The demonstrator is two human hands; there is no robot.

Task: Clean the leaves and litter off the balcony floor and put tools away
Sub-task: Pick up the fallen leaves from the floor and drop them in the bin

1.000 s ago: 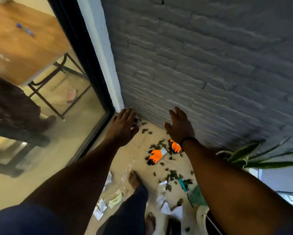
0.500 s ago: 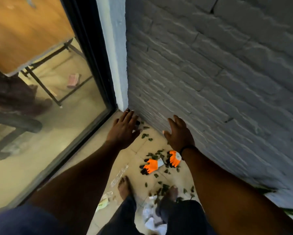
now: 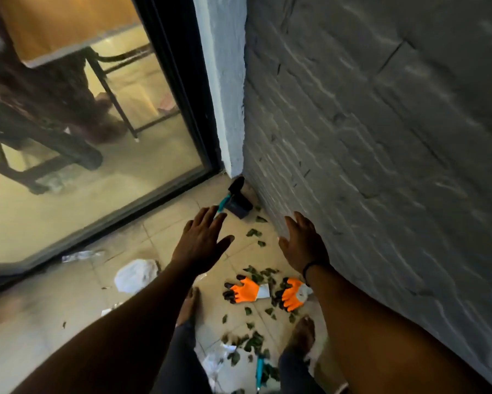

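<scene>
Both hands hold nothing: the left hand (image 3: 200,245) and right hand (image 3: 303,243) are stretched forward with fingers spread, probably for balance while stepping in. The leaves (image 3: 260,275) lie scattered on the tiled floor (image 3: 159,231) below them, around a pair of orange gloves (image 3: 246,290). A teal-handled dustpan (image 3: 236,204) sits in the corner by the brick wall (image 3: 381,166), just beyond the left fingertips. White paper litter (image 3: 135,275) lies left of the feet.

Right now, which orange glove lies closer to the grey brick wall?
The orange work glove beside the right wrist; the other orange glove lies further left.
</scene>
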